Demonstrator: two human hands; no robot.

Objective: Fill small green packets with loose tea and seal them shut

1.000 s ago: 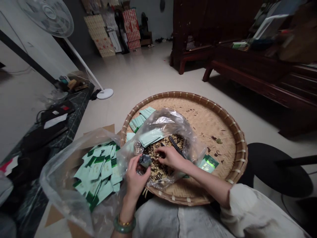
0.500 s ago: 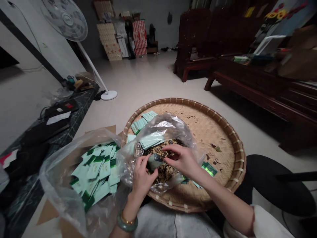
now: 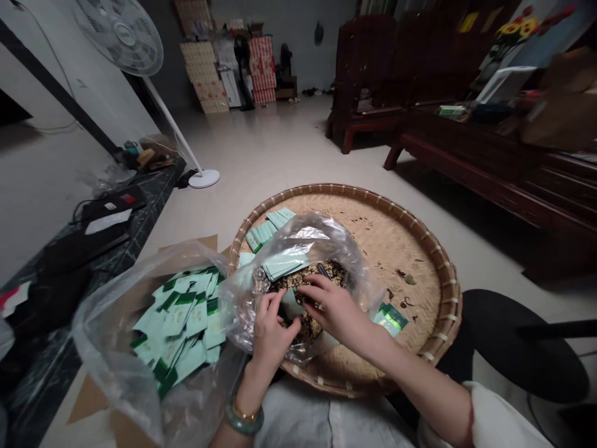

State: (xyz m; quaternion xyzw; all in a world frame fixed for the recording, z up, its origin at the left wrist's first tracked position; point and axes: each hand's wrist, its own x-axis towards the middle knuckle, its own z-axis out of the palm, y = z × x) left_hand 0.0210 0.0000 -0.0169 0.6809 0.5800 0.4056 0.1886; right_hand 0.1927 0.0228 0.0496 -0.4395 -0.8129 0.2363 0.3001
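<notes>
My left hand [image 3: 274, 330] is curled around a pale green sachet [image 3: 291, 303], which stands just above the loose dried tea leaves [image 3: 308, 328]. Those leaves lie inside a clear plastic bag [image 3: 298, 239]. My right hand [image 3: 332, 309] is close beside the sachet, its fingers pinched over the leaves, and whatever they touch is hidden. A dark scoop handle [image 3: 323, 270] pokes out of the leaves. Under the bag is a round woven bamboo tray [image 3: 396, 233], holding a stack of pale green sachets [image 3: 268, 227].
To the left, a second plastic bag [image 3: 116, 323] holds many green-and-pale packets. A dark stool [image 3: 513, 342] stands at lower right, a dark stone ledge [image 3: 112, 249] with cables at left. A white fan [image 3: 119, 37], stacked boxes [image 3: 205, 68] and dark wooden furniture [image 3: 368, 81] stand beyond.
My left hand has moved right over the leaves, and the sachet in it now stands more upright. My right hand has closed in on the sachet. The view has tilted slightly.
</notes>
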